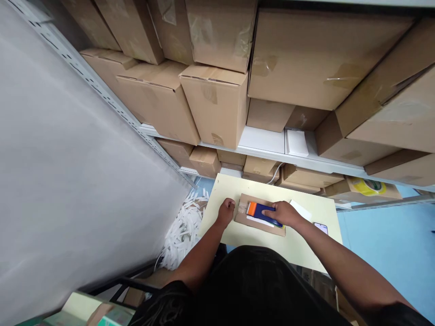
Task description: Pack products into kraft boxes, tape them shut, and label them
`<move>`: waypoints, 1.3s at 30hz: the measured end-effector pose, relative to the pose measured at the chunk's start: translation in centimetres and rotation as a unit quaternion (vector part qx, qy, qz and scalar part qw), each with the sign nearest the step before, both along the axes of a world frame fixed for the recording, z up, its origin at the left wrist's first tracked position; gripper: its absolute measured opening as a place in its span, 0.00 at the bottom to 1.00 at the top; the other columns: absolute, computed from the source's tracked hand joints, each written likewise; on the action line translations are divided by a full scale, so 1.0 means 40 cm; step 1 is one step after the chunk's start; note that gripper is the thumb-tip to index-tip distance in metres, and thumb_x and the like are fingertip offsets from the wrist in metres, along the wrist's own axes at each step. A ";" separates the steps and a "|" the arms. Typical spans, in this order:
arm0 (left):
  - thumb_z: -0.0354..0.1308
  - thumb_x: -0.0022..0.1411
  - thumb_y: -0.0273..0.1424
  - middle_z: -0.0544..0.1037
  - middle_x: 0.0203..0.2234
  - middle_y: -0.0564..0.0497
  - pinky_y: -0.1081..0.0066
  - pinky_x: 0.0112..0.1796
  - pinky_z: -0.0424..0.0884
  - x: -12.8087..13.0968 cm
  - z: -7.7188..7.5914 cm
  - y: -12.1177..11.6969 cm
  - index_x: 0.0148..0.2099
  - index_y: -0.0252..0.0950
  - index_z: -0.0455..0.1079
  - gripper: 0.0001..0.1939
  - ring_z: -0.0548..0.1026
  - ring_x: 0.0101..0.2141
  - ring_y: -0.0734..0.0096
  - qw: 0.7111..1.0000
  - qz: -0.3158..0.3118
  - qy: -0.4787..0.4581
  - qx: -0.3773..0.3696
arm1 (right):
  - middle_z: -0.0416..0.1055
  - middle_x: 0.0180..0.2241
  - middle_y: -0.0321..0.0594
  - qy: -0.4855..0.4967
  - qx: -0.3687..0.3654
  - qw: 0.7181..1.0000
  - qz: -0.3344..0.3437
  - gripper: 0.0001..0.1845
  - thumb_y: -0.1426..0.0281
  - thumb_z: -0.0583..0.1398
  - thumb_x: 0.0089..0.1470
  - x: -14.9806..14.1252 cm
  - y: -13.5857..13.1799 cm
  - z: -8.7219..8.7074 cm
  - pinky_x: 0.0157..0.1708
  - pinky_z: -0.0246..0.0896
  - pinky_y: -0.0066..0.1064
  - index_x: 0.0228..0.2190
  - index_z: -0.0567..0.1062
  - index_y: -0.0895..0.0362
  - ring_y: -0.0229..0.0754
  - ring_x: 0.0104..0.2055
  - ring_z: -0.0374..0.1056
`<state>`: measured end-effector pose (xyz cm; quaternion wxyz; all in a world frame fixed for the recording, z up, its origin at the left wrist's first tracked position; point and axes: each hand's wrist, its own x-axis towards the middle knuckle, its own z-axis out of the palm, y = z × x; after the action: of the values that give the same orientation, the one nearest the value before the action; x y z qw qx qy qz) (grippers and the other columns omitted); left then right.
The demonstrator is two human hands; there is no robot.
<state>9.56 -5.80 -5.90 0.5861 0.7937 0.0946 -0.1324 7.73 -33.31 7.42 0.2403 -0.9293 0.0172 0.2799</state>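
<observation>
My right hand point(282, 213) grips the right end of a flat dark-blue packet with an orange end point(257, 210). Under the packet lies a flat piece of cardboard or a small flat carton point(243, 218), with a strip of white showing along the packet's near edge. My left hand point(226, 212) is beside the cardboard's left end, its fingers curled closed. Whatever they hold, if anything, is hidden. Both hands are over a pale yellow table point(217, 194).
A phone point(321, 227) and a white sheet point(300, 210) lie right of my right hand. Shelves of cardboard boxes point(217, 106) rise behind the table. A yellow tape roll point(369, 186) sits on a box at right. Shredded white strips point(183, 231) heap between table and wall.
</observation>
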 end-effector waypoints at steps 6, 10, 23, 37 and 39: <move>0.58 0.65 0.38 0.73 0.25 0.56 0.67 0.36 0.73 -0.021 -0.059 -0.012 0.41 0.40 0.67 0.09 0.74 0.28 0.68 0.998 -0.045 0.028 0.020 | 0.78 0.25 0.41 -0.001 -0.018 1.000 0.002 0.30 0.39 0.62 0.53 0.009 0.010 0.003 0.28 0.53 0.30 0.28 0.83 0.53 0.44 0.29 0.72; 0.56 0.66 0.38 0.79 0.42 0.44 0.58 0.50 0.74 -0.028 -0.045 0.035 0.49 0.36 0.70 0.14 0.79 0.44 0.59 0.997 -0.046 0.010 0.054 | 0.77 0.25 0.43 -0.005 -0.028 1.000 0.004 0.32 0.38 0.60 0.53 0.013 0.018 0.007 0.28 0.52 0.31 0.27 0.83 0.53 0.46 0.30 0.71; 0.57 0.65 0.56 0.50 0.73 0.33 0.48 0.70 0.45 -0.071 0.038 0.019 0.76 0.31 0.47 0.50 0.46 0.73 0.45 0.802 -0.388 -0.332 0.310 | 0.79 0.29 0.46 0.010 -0.030 0.999 0.013 0.34 0.36 0.61 0.51 0.037 0.031 0.016 0.29 0.55 0.32 0.31 0.84 0.54 0.47 0.31 0.72; 0.50 0.67 0.59 0.51 0.73 0.35 0.51 0.69 0.50 -0.052 0.027 0.043 0.77 0.30 0.42 0.51 0.47 0.73 0.48 0.742 -0.400 -0.361 0.398 | 0.74 0.21 0.39 0.038 0.032 0.994 -0.094 0.33 0.38 0.62 0.50 -0.087 -0.323 0.018 0.26 0.56 0.31 0.21 0.76 0.56 0.42 0.25 0.69; 0.51 0.68 0.58 0.50 0.73 0.35 0.51 0.70 0.49 -0.052 0.030 0.045 0.78 0.30 0.41 0.51 0.47 0.73 0.48 0.743 -0.402 -0.358 0.398 | 0.72 0.20 0.39 0.038 0.029 0.993 -0.107 0.33 0.37 0.61 0.50 -0.128 -0.401 0.012 0.25 0.56 0.31 0.20 0.75 0.56 0.41 0.24 0.68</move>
<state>7.48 -4.02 -4.68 0.0999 0.9085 -0.4055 -0.0119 2.63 -49.33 7.91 0.2943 -0.9036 0.1175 0.2883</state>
